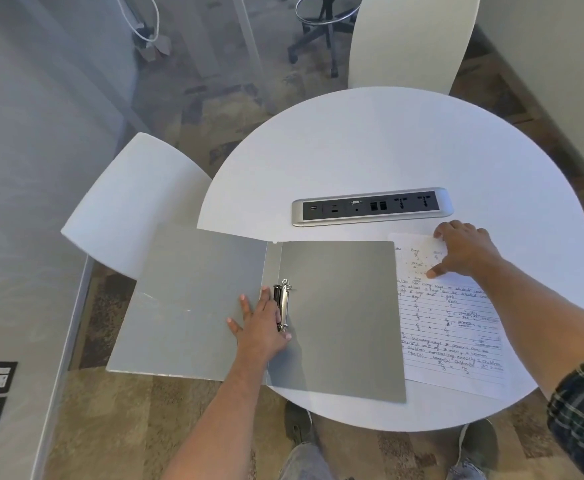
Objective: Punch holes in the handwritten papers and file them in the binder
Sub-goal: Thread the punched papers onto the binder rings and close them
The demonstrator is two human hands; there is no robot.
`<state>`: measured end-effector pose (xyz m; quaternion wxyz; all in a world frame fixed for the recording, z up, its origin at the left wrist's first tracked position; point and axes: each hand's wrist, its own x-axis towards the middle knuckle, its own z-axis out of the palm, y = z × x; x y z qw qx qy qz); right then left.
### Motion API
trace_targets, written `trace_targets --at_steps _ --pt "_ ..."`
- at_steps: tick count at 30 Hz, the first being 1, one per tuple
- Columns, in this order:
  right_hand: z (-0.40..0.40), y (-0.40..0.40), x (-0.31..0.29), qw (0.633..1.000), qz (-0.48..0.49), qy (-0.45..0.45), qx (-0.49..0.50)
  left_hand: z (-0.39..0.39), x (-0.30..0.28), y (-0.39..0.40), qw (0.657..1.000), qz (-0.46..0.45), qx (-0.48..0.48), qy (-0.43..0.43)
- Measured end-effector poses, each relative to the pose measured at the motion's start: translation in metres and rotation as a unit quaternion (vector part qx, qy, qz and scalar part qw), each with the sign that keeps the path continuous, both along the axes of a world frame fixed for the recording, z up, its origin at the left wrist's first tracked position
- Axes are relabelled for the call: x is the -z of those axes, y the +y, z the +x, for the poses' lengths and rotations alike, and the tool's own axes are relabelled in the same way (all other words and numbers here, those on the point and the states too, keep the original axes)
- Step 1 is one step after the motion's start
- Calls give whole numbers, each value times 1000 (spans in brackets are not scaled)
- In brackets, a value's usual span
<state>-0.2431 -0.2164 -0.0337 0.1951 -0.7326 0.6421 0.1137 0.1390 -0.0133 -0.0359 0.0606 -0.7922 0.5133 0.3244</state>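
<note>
Status: filing stage, early. The binder (339, 317) lies open on the round surface (387, 150), toward its near left; the left cover overhangs the surface edge. Both inner faces are bare grey: no sheet is on the rings (283, 306).

My left hand (259, 327) rests flat on the spine area just left of the rings, fingers straight and spread, thumb beside the ring mechanism. This grip holds nothing; it steadies the binder. Whether the rings are open or closed I cannot tell from this view.

My right hand (463, 251) is on the far end of the papers (453, 323), which lie on the surface just right of the binder, their left edge tucked slightly under or against the right cover. The fingers are slightly bent and press down on the top sheet; the thumb tip touches the page. This grip is not closed on the sheet: it presses rather than pinches.

No hole punch is in view. Punched holes cannot be made out along the paper edge, so I cannot confirm that punching is done.

Remaining, in my judgement: confirm holes, open the rings, slide the papers left onto the rings, close rings and cover.

A power strip (371, 206) sits in the surface, far of both.
</note>
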Motion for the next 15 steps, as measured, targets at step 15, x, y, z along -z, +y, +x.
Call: trace_targets --at_steps 15 --pt "-1 -2 -43 1000 -20 13 5 -7 1 -1 999 11 12 -49"
